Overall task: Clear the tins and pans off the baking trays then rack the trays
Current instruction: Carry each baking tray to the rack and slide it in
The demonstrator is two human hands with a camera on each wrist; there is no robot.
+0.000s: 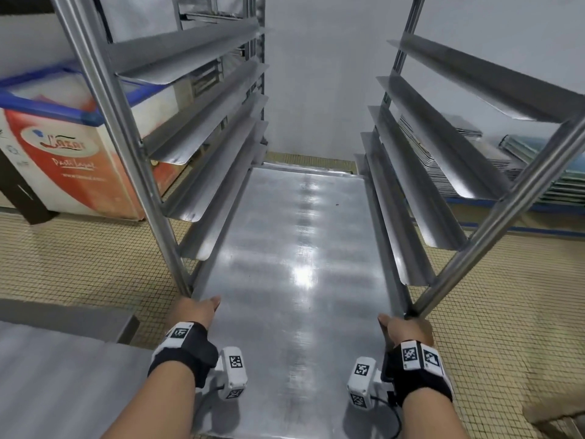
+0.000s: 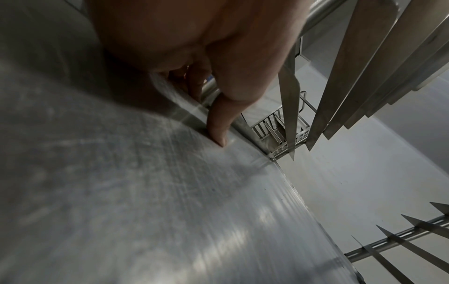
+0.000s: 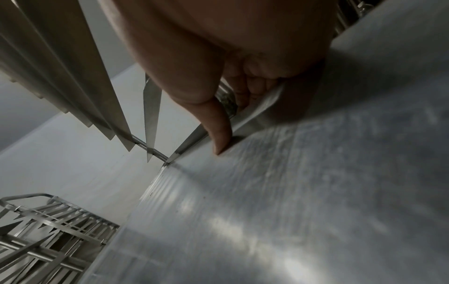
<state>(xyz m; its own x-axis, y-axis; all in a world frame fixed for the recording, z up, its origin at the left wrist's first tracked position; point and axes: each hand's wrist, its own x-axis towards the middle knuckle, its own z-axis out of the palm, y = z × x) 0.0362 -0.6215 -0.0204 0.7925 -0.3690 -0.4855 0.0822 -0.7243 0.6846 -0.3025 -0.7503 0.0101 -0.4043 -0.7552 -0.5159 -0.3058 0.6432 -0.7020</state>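
Stainless steel pretty much everywhere here: a big flat baking tray sits partway into the trolley rack, lying level between the two rows of angled side runners, its far edge deep in the rack near the white back wall and its near edge sticking out toward the person. Nothing is on the tray, just glare and a few tiny specks. Left hand grips the tray's left long edge right beside the rack's front left post, thumb lying on top of the tray's surface and the other fingers curled down under the rim (the left wrist view shows this well, if a bit blurry). Right hand does the same on the right long edge, right by the front right post, thumb pressed onto the top face and fingers wrapped under the rim. Both wrists wear black straps with little marker-tagged camera blocks. Off to the left of the rack there's a chest freezer with a red and white front and blue trim, standing on the small-tiled floor. On the right, past the runners, a stack of trays lies on a low shelf. Bottom left corner of the head view shows part of a metal table close to the left forearm.
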